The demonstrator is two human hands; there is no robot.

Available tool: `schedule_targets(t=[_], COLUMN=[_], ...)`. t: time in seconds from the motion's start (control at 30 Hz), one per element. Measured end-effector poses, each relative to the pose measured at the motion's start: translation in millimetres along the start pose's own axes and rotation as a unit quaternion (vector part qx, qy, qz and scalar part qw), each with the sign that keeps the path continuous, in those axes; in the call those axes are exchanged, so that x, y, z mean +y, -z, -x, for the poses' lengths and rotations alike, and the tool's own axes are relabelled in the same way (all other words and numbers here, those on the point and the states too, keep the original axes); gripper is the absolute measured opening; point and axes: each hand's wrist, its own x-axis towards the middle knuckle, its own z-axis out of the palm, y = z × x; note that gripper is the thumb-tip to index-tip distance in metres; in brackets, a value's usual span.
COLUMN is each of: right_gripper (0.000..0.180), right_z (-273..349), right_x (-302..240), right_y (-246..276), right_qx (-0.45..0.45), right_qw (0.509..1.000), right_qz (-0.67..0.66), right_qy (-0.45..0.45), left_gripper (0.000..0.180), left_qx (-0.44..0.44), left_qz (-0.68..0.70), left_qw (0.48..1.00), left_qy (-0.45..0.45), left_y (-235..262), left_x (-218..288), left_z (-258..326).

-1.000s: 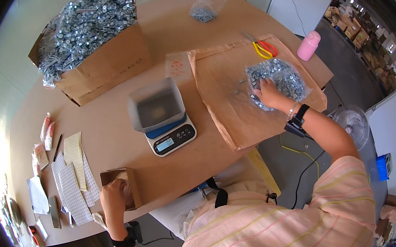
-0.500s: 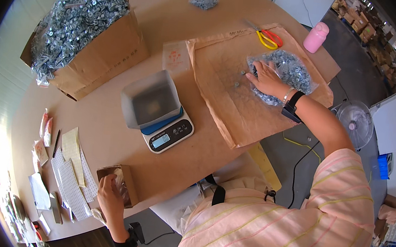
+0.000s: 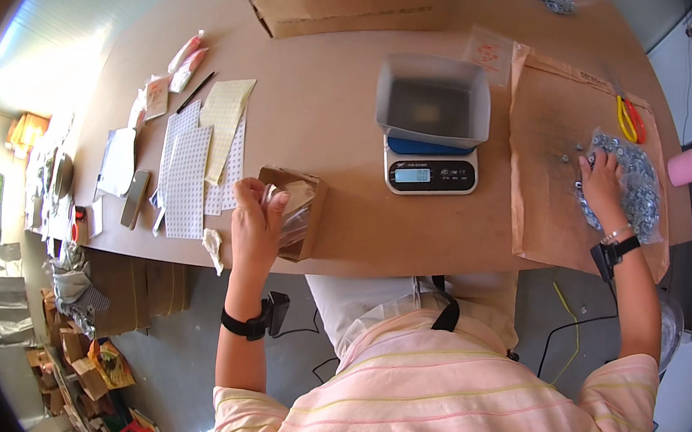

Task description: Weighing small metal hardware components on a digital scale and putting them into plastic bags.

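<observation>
The left hand's fingers [image 3: 272, 201] pinch a clear plastic bag [image 3: 294, 225] at the small cardboard box [image 3: 300, 211] near the surface's [image 3: 323, 119] front edge, forearm upright. The right hand [image 3: 604, 181], arm stretched out, lies with fingers curled on a heap of small metal parts [image 3: 642, 183] on brown paper [image 3: 551, 180]. Yellow scissors [image 3: 628, 118] and a pink bottle [image 3: 690, 166] lie beside it. A scale [image 3: 431, 173] carries a grey tray [image 3: 434, 98]; white label sheets [image 3: 189, 172] lie left. Since the earlier frame the left hand has risen to the box.
</observation>
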Motion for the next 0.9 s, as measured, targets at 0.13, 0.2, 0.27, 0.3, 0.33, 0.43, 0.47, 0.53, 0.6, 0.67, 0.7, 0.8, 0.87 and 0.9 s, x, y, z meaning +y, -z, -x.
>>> schedule_targets(t=[0.13, 0.2, 0.27, 0.3, 0.33, 0.43, 0.47, 0.53, 0.6, 0.67, 0.7, 0.8, 0.87, 0.9], right_gripper=[0.037, 0.032, 0.031, 0.03, 0.03, 0.031, 0.032, 0.034, 0.039, 0.041, 0.043, 0.044, 0.042, 0.043], right_z=[2.0, -1.4, -7.6, -12.4, -18.0, -29.9, -32.1, -37.7, -44.6, -63.8, -68.2, -67.3, -71.8, -75.5], right_x=[2.2, 3.5, 10.5, 11.2, 13.6, 11.1, 12.8, 19.5, 28.8, 24.0, 8.1, -115.0, -172.1, -195.8], right_y=[2.6, 7.5, 11.1, 15.0, 20.7, 40.7, 42.6, 38.9, 30.2, 33.7, 38.0, 120.6, 138.2, 143.1], right_qx=[-0.005, -0.023, -0.014, -0.003, -0.004, -0.026, -0.025, -0.024, 0.029, 0.014, -0.003, -0.23, -0.242, -0.246], right_qw=[1.0, 0.999, 0.997, 0.994, 0.994, 0.995, 0.995, 0.995, 0.975, 0.971, 0.964, 0.866, 0.836, 0.824], right_qz=[-0.007, -0.021, -0.027, -0.036, -0.033, -0.041, -0.051, -0.058, -0.173, -0.201, -0.234, -0.445, -0.487, -0.498], right_qy=[0.012, 0.03, 0.064, 0.105, 0.101, 0.082, 0.081, 0.076, 0.136, 0.129, 0.128, 0.0, 0.068, 0.113], left_gripper=[0.023, 0.022, 0.019, 0.019, 0.016, 0.014, 0.014, 0.021, 0.026, 0.031, 0.036, 0.043, 0.045, 0.047], left_qx=[-0.011, -0.009, -0.018, -0.022, -0.015, -0.012, -0.016, -0.023, -0.023, -0.024, -0.026, -0.016, -0.002, -0.007], left_qz=[0.014, 0.016, 0.031, 0.035, 0.029, 0.021, 0.009, -0.009, -0.019, -0.028, -0.033, -0.046, -0.049, -0.05], left_qw=[1.0, 1.0, 0.998, 0.998, 0.999, 0.999, 0.999, 0.999, 0.998, 0.996, 0.996, 0.996, 0.996, 0.996], left_qy=[-0.005, -0.01, 0.045, 0.042, 0.005, -0.033, -0.033, -0.047, -0.061, -0.076, -0.073, -0.069, -0.079, -0.069], left_y=[3.7, 4.4, 11.9, 14.1, 16.3, 22.5, 24.7, 25.0, 24.6, 20.5, 20.0, 19.6, 21.1, 21.7], left_x=[-4.1, -4.2, 1.0, -1.0, -3.9, 4.6, 8.8, 8.2, 8.9, 12.3, 14.9, 16.0, 20.4, 22.8], left_z=[-0.8, -4.0, -5.4, -6.0, -6.2, -3.7, -3.9, -2.1, -1.1, -2.4, -2.6, 3.3, 3.9, 5.2])
